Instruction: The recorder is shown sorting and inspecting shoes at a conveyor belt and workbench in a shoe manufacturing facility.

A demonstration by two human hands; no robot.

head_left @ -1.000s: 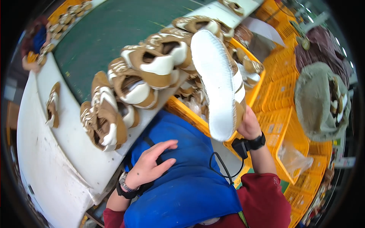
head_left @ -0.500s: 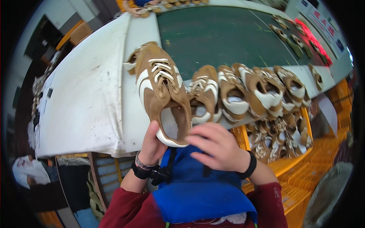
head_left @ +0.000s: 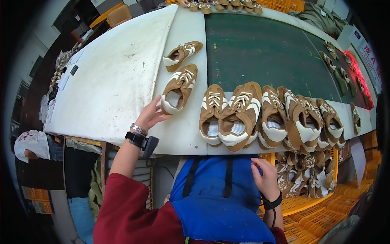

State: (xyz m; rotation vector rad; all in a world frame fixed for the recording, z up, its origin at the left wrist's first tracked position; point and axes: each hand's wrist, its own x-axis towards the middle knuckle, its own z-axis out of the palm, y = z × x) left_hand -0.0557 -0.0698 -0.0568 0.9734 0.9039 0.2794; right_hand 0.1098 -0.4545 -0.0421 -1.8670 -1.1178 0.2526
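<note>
A brown and white lace-up sneaker [head_left: 180, 90] stands on the white tabletop, its heel toward me. My left hand [head_left: 150, 116] is at its heel with thumb and fingers apart; whether the fingertips touch it I cannot tell. Just beyond lies a second sneaker [head_left: 183, 55], turned to the right. Away from the shoes, my right hand [head_left: 266, 177] hovers low by the blue apron [head_left: 219, 203], its fingers loosely bent and nothing seen in them. To the right, a sneaker [head_left: 212, 116] forms the left end of a row of similar shoes [head_left: 273, 118].
A green belt surface [head_left: 268, 57] stretches behind the row. White cloth [head_left: 105, 77] covers the table's left side. Below the right edge, a yellow crate [head_left: 302, 207] holds several sneakers. More shoes [head_left: 239, 5] stand at the far end, near another person's hand [head_left: 183, 3].
The sneaker my hands held is out of them; one now stands at the row's left end. My left hand has reached forward to another sneaker, and my right has drawn back toward the apron.
</note>
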